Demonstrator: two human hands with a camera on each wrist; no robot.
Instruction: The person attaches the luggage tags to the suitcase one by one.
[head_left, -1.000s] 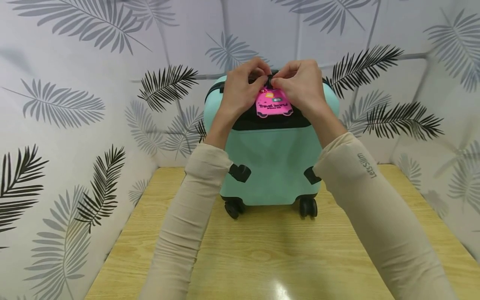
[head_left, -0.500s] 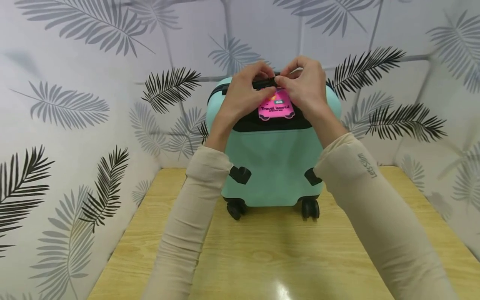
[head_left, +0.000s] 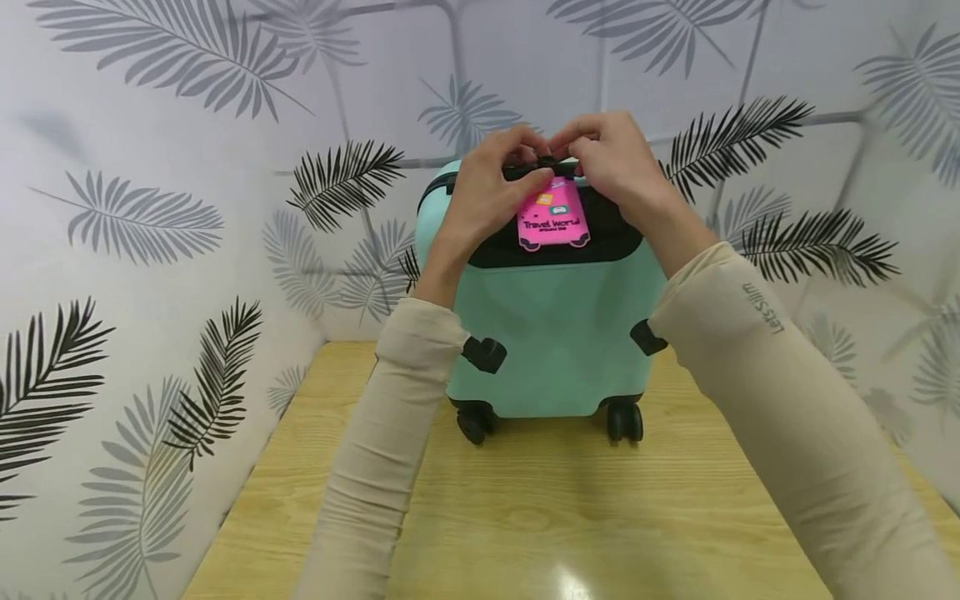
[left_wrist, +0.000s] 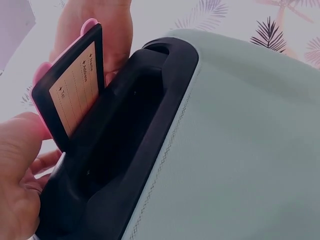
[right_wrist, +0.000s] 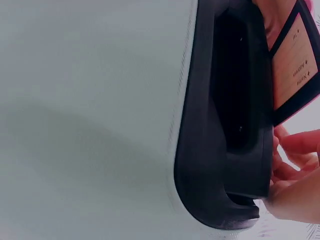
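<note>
A pink luggage tag (head_left: 553,225) printed "Travel World" hangs at the black top handle (head_left: 517,172) of a mint-green suitcase (head_left: 555,333). My left hand (head_left: 487,185) pinches the tag's upper left corner, thumb in front and fingers curled behind at the handle. Facing it, my right hand (head_left: 617,158) has its fingertips together at the tag's dark strap (head_left: 547,161), right by the left fingertips. In the left wrist view the tag's back (left_wrist: 75,87) shows a card with name, address and tel lines. Fingers partly hide the strap.
The suitcase stands upright on black wheels (head_left: 625,421) on a wood-grain table (head_left: 510,517). Black corner pieces (head_left: 486,354) jut from its front. Close behind and at the sides is a white leaf-patterned backdrop (head_left: 247,183).
The right fingers have shifted up over the handle, and the right forearm has swung outward. The left thumb has moved from the strap onto the tag's top. The tag is less covered.
</note>
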